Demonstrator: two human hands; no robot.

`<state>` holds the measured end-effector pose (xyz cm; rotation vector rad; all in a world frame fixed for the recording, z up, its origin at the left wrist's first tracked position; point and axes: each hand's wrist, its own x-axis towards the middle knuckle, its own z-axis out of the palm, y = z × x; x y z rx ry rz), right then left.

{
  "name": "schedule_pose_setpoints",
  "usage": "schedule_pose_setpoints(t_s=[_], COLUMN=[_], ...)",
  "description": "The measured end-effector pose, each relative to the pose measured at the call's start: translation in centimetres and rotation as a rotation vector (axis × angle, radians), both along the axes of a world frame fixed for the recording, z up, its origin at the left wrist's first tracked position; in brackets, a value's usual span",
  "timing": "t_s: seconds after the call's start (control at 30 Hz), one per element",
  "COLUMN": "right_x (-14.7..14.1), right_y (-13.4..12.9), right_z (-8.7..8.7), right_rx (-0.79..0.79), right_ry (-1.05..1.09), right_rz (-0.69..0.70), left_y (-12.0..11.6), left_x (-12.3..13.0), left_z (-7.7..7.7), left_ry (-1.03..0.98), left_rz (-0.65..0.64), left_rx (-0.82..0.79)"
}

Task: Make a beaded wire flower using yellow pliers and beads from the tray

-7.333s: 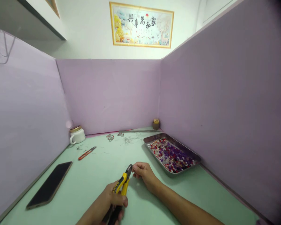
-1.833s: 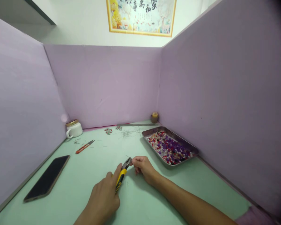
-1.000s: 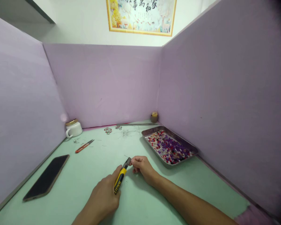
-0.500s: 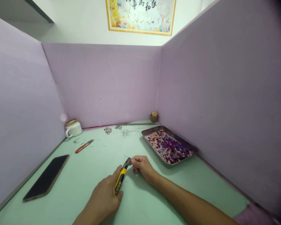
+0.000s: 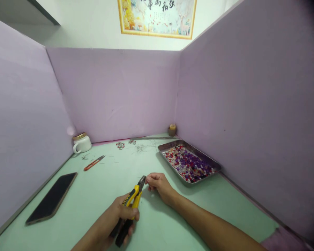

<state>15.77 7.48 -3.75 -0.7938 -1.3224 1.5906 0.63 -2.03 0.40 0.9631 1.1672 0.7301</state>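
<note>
My left hand (image 5: 122, 212) is wrapped round the handles of yellow and black pliers (image 5: 136, 194). The handles are spread, and the metal jaws point up and to the right. Right at the jaw tips, the thumb and forefinger of my right hand (image 5: 157, 184) are pinched together. What they hold is too small to make out. A metal tray (image 5: 174, 168) of red, purple and pale beads (image 5: 191, 163) lies beyond my right hand. Near the far edge sit small beaded pieces (image 5: 120, 145) and thin wires (image 5: 140, 148).
To the left are a dark phone (image 5: 52, 198) and orange-handled thread snips (image 5: 94, 162). A white mug (image 5: 82, 143) with a gold lid stands in the back left corner, a small yellow-topped pot (image 5: 172, 130) at the back right. Purple panels (image 5: 115, 94) enclose the table.
My left hand has turned the pliers, and their handles now stand apart where only one showed before. The right hand stays almost still at the jaw tips.
</note>
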Motion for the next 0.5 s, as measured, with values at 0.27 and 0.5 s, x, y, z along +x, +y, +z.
schedule_pose_setpoints(t_s=[0.27,0.5], right_x=[-0.19,-0.26], right_y=[0.17,0.12], right_z=[-0.53,-0.49], right_rx=[-0.010,-0.024], right_ry=[-0.028,-0.052], right_rz=[-0.011,-0.032], left_y=[0.35,0.28], left_x=[0.12,0.05], left_z=[-0.42,-0.60], left_ry=[0.798,1.324], left_rz=[-0.096,-0.190], left_rx=[0.406,0.481])
